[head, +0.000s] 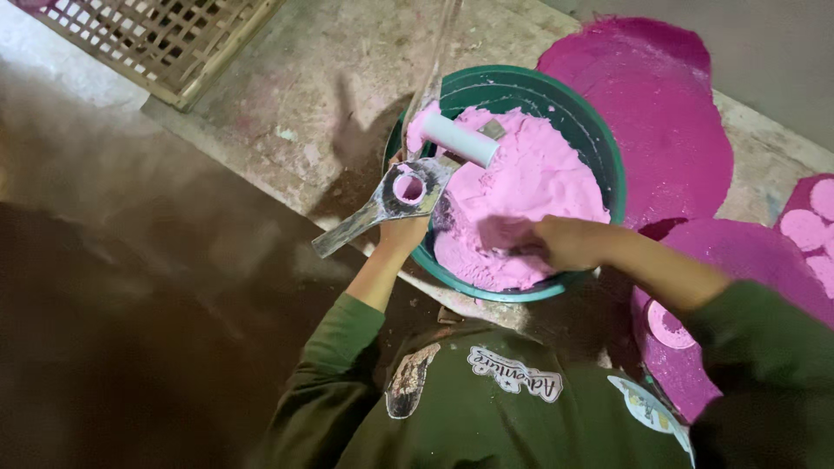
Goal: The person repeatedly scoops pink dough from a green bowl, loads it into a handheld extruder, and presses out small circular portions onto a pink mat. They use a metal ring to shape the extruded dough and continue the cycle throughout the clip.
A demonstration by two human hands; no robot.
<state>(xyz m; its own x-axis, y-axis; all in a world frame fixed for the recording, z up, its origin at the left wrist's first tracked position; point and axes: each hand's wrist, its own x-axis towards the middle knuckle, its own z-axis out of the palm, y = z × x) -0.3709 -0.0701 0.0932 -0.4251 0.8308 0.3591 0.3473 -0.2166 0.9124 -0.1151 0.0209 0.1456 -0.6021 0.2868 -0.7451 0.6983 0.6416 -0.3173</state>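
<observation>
A green round basin holds a heap of pink powder. My left hand grips a grey metal mould with a round ring opening and a long flat handle, held at the basin's left rim; pink powder sits inside the ring. A white cylinder rests on the powder just beyond the mould. My right hand is dug into the pink powder at the near side of the basin, fingers blurred and closed around powder.
Magenta powder patches and pressed round discs cover the concrete floor to the right. A wooden lattice frame lies at the top left. My green sweatshirt fills the bottom.
</observation>
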